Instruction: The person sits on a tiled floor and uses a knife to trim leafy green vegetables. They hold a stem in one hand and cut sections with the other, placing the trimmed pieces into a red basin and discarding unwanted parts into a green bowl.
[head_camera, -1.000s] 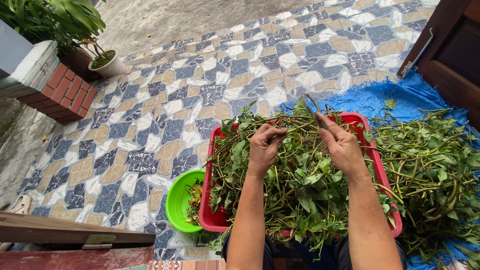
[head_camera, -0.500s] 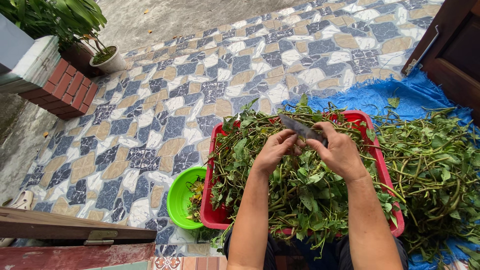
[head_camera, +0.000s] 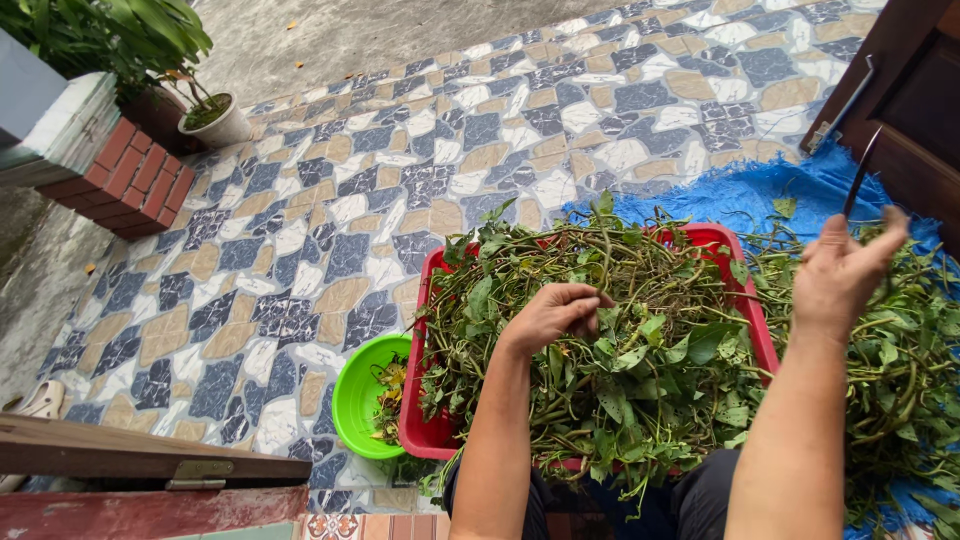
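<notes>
A red plastic basket (head_camera: 425, 425) heaped with leafy green vines (head_camera: 620, 350) stands in front of me. My left hand (head_camera: 555, 315) rests on the heap with fingers curled around some stems. Off to the right, my right hand (head_camera: 840, 270) is raised over a second pile of greens (head_camera: 900, 370), its fingers spread and nothing in its grip. A thin dark stem (head_camera: 860, 170) is in the air just above its fingertips.
A green bowl (head_camera: 365, 395) with plant scraps sits left of the basket. A blue tarp (head_camera: 760, 195) lies under the greens on patterned tiles. A potted plant (head_camera: 215, 120) and brick planter (head_camera: 130, 175) stand at far left; wooden door (head_camera: 915, 90) at right.
Both hands were together over the basket holding a stem. My right hand has swung out to the right and opened, and the stem has left it. My left hand has dropped onto the heap.
</notes>
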